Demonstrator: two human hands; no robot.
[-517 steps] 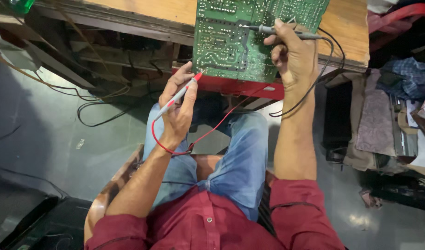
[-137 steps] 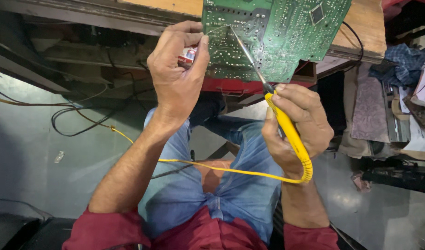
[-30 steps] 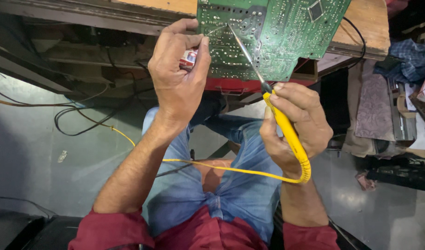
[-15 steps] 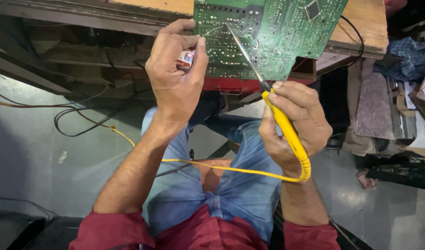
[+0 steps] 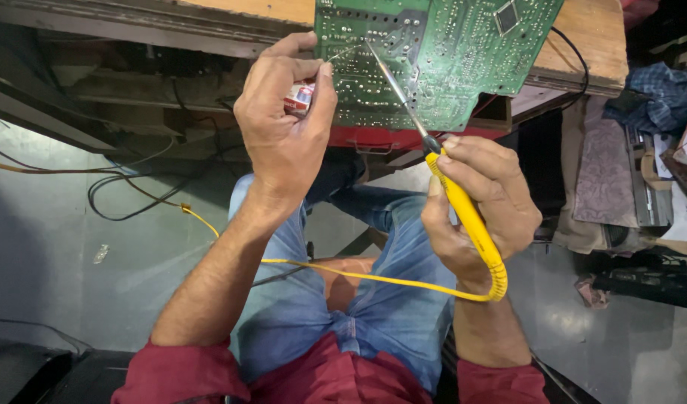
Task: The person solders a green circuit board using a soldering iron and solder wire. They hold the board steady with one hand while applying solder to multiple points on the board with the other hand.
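A green circuit board [image 5: 463, 52] lies solder side up at the edge of a wooden workbench [image 5: 583, 45]. My right hand [image 5: 482, 209] grips a yellow soldering iron [image 5: 463, 217], whose metal tip rests on the board near its left part. My left hand [image 5: 284, 127] pinches a thin solder wire [image 5: 342, 52] that reaches the same spot, and a small red and white spool [image 5: 300, 96] sits in the fingers. The iron's yellow cord [image 5: 343, 271] runs across my blue jeans.
A red case [image 5: 403, 138] sits under the board. Black cables [image 5: 126, 194] trail over the grey floor at left. Cloth and clutter [image 5: 643, 97] lie at right. My knees are under the bench edge.
Long ago I held red and black meter probes on the board. Over the last second, both hands and the iron stay nearly still at the same joint.
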